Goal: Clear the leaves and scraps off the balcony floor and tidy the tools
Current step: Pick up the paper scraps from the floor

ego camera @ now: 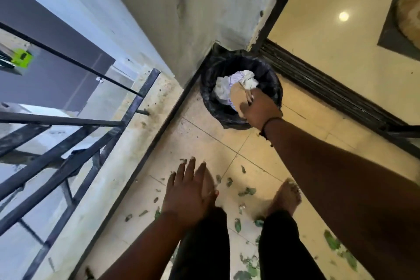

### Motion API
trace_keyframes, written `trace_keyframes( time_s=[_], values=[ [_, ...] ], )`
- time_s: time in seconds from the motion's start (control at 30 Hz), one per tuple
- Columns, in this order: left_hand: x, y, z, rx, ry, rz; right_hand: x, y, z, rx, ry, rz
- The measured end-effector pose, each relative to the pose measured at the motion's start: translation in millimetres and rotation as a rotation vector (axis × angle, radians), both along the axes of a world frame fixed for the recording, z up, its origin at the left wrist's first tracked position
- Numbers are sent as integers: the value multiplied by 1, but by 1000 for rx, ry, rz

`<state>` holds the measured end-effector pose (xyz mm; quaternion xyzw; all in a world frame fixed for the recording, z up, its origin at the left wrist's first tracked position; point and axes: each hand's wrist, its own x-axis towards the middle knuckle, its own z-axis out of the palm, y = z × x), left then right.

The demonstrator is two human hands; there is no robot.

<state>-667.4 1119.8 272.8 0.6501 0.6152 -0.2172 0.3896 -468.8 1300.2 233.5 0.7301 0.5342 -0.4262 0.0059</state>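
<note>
A dark metal railing (75,150) runs along the left. The left hand (188,198) hovers above the tiled floor (211,143), fingers straight and slightly spread, holding nothing. Green leaves (246,191) lie scattered on the tiles around the bare feet, below those fingers. Further right, the right hand (259,110) reaches over the black-lined bin (241,88) in the corner, fingers curled around a tan scrap (238,95) above white crumpled paper (229,85).

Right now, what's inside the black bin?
The bin, lined with a black bag, holds crumpled white paper. The right hand reaches in with something tan that I can't identify. Whatever lies under the paper and hand is hidden.
</note>
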Motion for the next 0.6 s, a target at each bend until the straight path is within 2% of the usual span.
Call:
trace_keyframes(
  time_s=[0.07, 0.13, 0.27, 0.43, 0.6],
  values=[
    [-9, 4, -10, -21, -6, -10, -10, 13, -9, 36, -49, 68],
    [-13, 8, -19, -29, -14, 0, -16, 13, -15, 122, -68, 50],
    [-11, 11, -29, -33, -44, -13, -15, -26, -22, 174, -129, 7],
    [-4, 11, -14, -34, -43, -107, -8, -126, -4, -106, -240, 300],
    [-3, 6, 47, -49, -61, -212, 6, -200, 68, -301, -333, 552]
  ],
)
